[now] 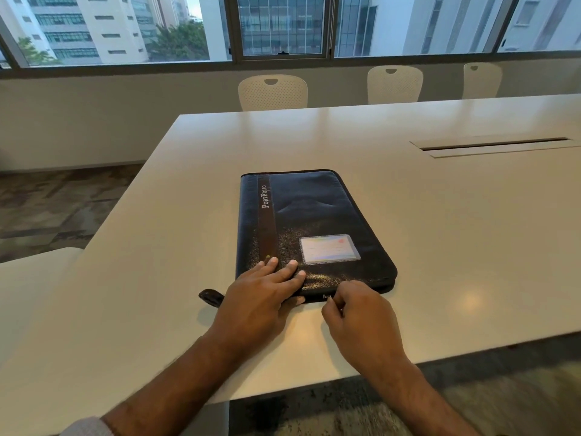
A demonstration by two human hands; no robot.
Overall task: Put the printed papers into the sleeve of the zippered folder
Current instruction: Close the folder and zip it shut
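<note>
A dark zippered folder [311, 221] marked "PortFolio" lies closed and flat on the white table [456, 234], with a clear card window on its cover. My left hand [261, 297] presses flat on the folder's near left corner, fingers spread over the cover. My right hand [355, 309] is at the folder's near edge, its fingertips pinched on the small metal zipper pull [327, 298]. A short dark strap [211, 297] sticks out from the folder's near left corner. No printed papers are in view.
A long cable slot [493, 145] is set into the table at the right. White chairs [273, 92] stand along the far side under the windows. Another white surface [28, 278] lies at the left, and the table's near edge runs just behind my forearms.
</note>
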